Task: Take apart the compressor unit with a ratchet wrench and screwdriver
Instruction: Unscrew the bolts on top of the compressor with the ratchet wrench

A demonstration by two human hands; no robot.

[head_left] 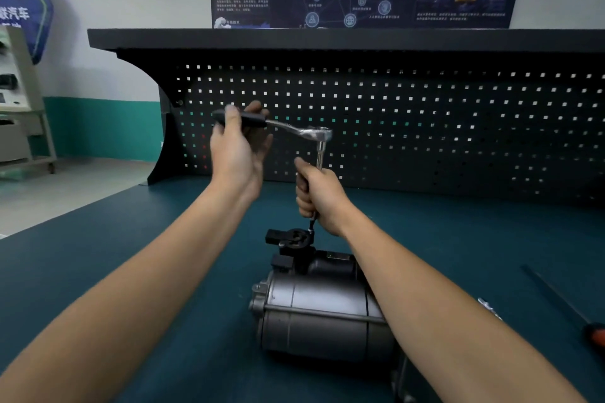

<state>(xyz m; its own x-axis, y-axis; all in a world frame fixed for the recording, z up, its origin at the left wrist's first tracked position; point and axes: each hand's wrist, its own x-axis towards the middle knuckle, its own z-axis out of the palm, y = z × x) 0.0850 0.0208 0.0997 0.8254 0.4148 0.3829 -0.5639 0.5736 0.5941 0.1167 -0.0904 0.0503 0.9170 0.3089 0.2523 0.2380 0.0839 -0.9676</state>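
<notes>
A: So, why is the right hand [322,196] gripping the extension [320,154] so low?
B: It is keeping it upright on the black fitting [293,237] at the far end of the compressor [320,314], which is lying near us, in the middle.
A: And the left hand [239,147]?
B: It is holding the wrench [304,131] handle loosely, thumb over it, probably for swinging. The screwdriver [556,297] is waiting near right.
</notes>
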